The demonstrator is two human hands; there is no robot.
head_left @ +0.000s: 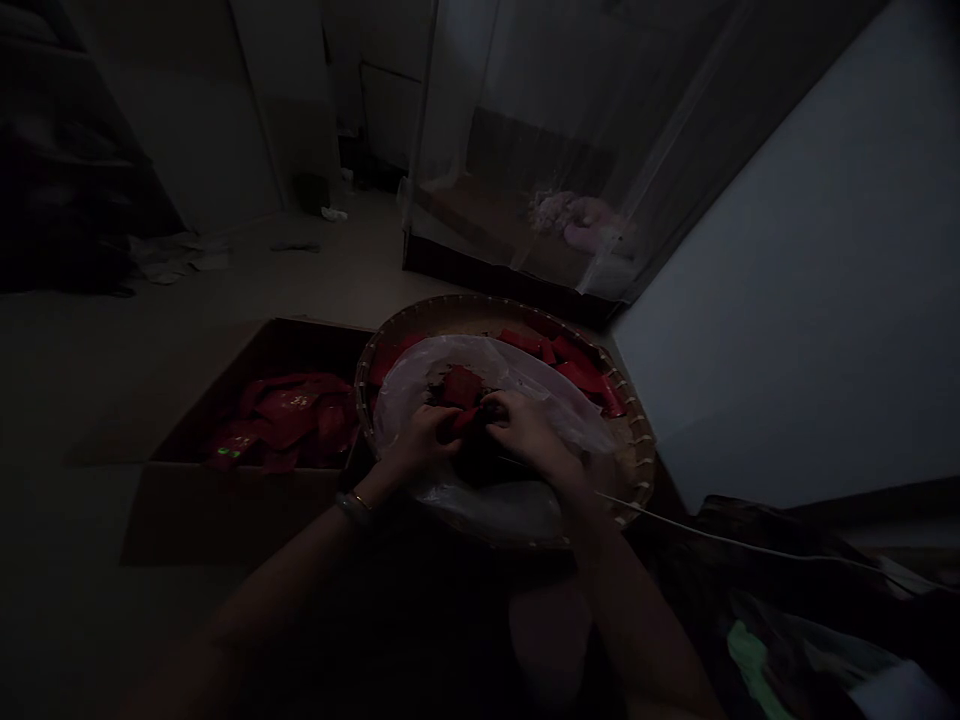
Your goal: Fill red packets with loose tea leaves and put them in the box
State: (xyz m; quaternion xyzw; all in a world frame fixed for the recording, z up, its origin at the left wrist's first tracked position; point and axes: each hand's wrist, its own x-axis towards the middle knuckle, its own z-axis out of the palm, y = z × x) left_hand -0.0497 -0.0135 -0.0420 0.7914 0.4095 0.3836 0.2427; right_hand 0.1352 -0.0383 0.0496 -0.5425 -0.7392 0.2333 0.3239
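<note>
Both hands meet over a round woven bamboo tray (pixel 643 455), in dim light. My left hand (pixel 429 440) has its thumb and fingers closed on the near left side of a small red packet (pixel 466 420). From the other side, my right hand (pixel 521 430) pinches at the same packet's right edge; its exact grip is hard to make out. Just beyond the fingers, another red piece (pixel 460 383) lies among dark loose bits on a crumpled clear plastic bag (pixel 409 375). More flat red packets (pixel 581 372) rest along the tray's far right side.
Left of the tray stands an open cardboard box (pixel 232 515) heaped with red packets (pixel 292 412). A thin white cord (pixel 742 540) runs off to the right. Behind are a netted bed (pixel 517 225) and a pale wall (pixel 810 320). Dark clutter lies at lower right.
</note>
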